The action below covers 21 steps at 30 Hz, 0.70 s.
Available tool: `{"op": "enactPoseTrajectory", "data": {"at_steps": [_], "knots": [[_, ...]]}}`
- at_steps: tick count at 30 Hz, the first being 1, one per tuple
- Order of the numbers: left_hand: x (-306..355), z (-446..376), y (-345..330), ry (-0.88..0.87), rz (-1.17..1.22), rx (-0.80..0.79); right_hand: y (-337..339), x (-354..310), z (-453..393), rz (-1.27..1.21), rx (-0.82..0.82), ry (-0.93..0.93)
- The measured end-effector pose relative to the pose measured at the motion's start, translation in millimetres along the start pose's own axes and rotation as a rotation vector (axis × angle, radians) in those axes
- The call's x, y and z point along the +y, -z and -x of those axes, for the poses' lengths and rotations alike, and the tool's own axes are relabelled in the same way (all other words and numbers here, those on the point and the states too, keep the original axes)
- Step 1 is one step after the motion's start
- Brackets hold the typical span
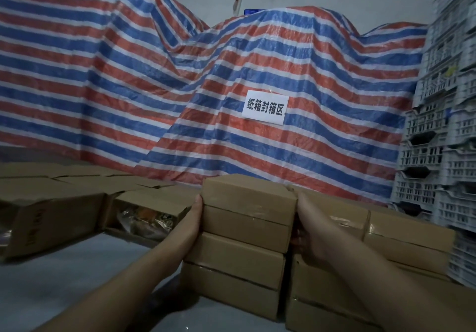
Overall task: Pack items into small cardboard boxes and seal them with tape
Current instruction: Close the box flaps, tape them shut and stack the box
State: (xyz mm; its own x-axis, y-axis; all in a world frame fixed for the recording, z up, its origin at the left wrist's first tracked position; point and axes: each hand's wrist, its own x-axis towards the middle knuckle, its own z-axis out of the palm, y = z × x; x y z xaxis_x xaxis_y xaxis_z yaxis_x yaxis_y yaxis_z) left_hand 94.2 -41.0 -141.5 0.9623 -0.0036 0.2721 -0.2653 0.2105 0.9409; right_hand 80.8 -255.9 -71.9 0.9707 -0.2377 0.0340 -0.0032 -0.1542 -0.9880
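**Hands clasp a stack of small boxes from both sides**

Cardboard fills the near half of the scene. A stack of four closed small boxes stands in the middle on a grey table. The left hand lies flat against the stack's left side, fingers straight and together, reaching up to the top box. The right hand presses the stack's right side, wedged between it and a neighbouring pile of boxes on the right; whether its fingers are curled cannot be told, since they are hidden in the gap. To the left lies an open box with shiny wrapped goods inside. Behind everything hangs a red, white and blue striped tarpaulin bearing a white paper sign. White plastic crates are stacked at the far right.
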Motion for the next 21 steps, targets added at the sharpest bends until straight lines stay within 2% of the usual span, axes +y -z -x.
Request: {"op": "enactPoseTrajectory", "data": {"at_steps": [2,4,6,9,12,15,21], "knots": [[-1,1,2,-0.028,-0.014,-0.026,-5,-2,5,0.02,0.103,0.053],[-1,2,6,-0.039,-0.081,-0.092,-2,1,10,0.154,0.203,0.364],[-6,0,16,-0.053,-0.185,-0.194,0,4,16,0.287,0.175,0.626],[-13,-3,31,-0.083,-0.308,-0.295,9,12,18,0.558,0.116,0.725],[-21,-7,36,-0.145,-0.402,-0.313,18,30,18,0.963,0.099,0.958],[-21,-6,35,-0.183,-0.459,-0.266,21,41,15,1.138,0.134,1.04],[-24,2,27,-0.18,-0.368,-0.245,20,39,15,1.13,0.122,1.006]]}}
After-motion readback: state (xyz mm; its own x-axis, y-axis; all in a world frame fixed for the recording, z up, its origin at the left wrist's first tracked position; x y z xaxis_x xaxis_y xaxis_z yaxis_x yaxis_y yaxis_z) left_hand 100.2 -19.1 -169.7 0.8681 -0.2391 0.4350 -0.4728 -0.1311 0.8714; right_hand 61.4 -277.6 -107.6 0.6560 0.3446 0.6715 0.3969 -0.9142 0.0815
